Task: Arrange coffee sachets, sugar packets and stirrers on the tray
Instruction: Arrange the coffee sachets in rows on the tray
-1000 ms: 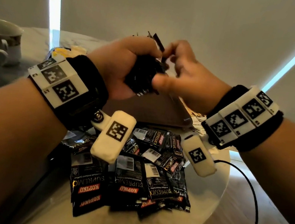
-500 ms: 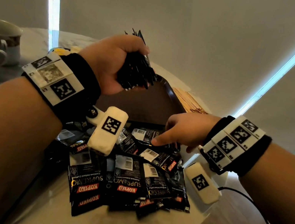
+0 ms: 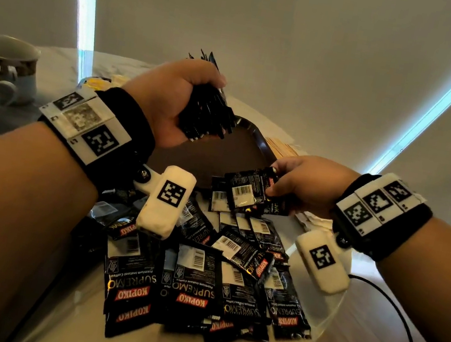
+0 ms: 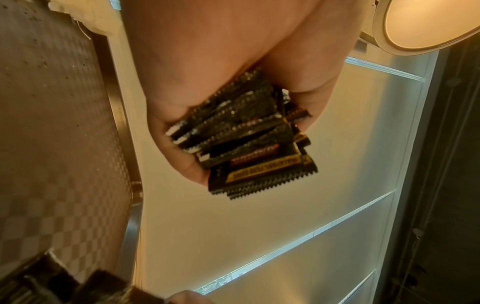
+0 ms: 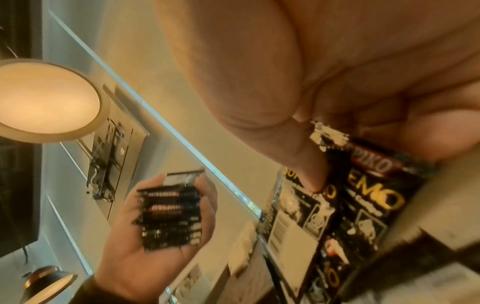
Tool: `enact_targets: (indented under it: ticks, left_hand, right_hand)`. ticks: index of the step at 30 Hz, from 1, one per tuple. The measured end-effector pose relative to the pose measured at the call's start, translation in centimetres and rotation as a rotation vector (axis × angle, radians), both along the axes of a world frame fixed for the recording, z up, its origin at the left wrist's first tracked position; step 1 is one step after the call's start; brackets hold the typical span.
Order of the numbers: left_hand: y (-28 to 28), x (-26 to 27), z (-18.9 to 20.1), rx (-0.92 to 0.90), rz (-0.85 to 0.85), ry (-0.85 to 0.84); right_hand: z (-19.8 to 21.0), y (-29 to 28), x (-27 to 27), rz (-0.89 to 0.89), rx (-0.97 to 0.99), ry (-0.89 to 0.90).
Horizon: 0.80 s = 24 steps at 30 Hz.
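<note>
— Where are the coffee sachets lying?

— A loose pile (image 3: 200,280) is sprawling across the lower centre, on the round table (image 3: 305,327).

— And the hands?

— The left hand (image 3: 170,102) is clenching a stack of sachets (image 3: 207,114) over the dark tray (image 3: 215,154), mid-frame. The right hand (image 3: 302,183) is pinching two sachets (image 3: 248,189) just right of it.

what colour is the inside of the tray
Dark brown, with a faint checkered texture; the tray shows it best in the left wrist view.

Right hand (image 5: 324,92) pinching coffee sachets (image 5: 345,197)
</note>
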State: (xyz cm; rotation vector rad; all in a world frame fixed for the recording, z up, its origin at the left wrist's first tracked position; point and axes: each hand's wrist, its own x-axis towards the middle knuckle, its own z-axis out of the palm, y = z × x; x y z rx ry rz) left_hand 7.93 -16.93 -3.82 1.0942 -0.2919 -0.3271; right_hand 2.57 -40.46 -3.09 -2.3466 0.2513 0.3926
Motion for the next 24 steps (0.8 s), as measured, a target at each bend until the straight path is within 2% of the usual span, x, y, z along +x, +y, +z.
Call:
enact_targets:
  ticks: [11, 19, 24]
  left_hand:
    - [0.5, 0.6, 0.0, 0.018, 0.116, 0.02]
    - [0.6, 0.6, -0.1, -0.003, -0.004, 0.059]
    - [0.6, 0.4, 0.1, -0.061, 0.061, 0.053]
  right_hand:
    - [2.9, -0.9, 1.5, -0.244, 0.662, -0.252]
    - [2.2, 0.7, 2.1, -0.322, 0.901, -0.19]
    - [2.8, 1.9, 1.6, -0.338, 1.06, -0.253]
